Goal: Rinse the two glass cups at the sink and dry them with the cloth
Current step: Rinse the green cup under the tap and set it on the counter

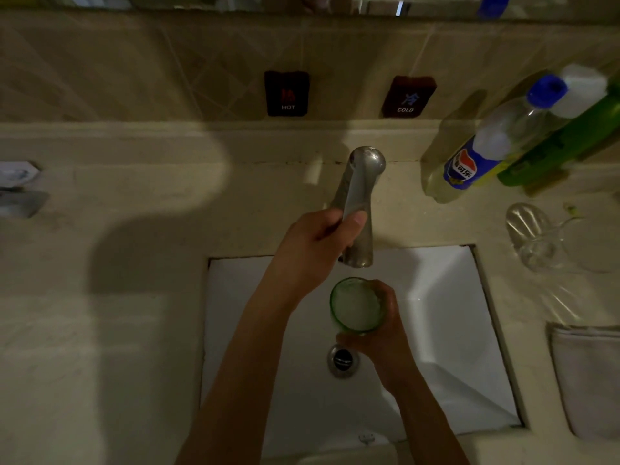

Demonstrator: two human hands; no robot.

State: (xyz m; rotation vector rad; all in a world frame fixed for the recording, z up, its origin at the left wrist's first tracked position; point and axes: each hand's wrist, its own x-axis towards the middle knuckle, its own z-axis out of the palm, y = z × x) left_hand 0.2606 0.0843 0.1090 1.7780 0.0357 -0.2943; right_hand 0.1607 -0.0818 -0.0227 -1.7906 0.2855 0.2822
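Note:
My right hand (385, 333) grips a green-rimmed glass cup (356, 305) upright over the white sink (453, 330), just below the spout of the metal tap (360, 203). The cup looks filled with foamy water. My left hand (318, 243) is closed around the tap's handle. A second, clear glass cup (533, 234) lies on its side on the counter to the right of the sink. A grey folded cloth (590, 377) rests on the counter at the right edge, nearer to me.
A blue-capped clear bottle (496, 139) and a green bottle (563, 139) lean at the back right of the counter. The sink drain (342, 360) sits just below the cup. HOT (286, 93) and COLD (407, 96) labels hang on the tiled wall.

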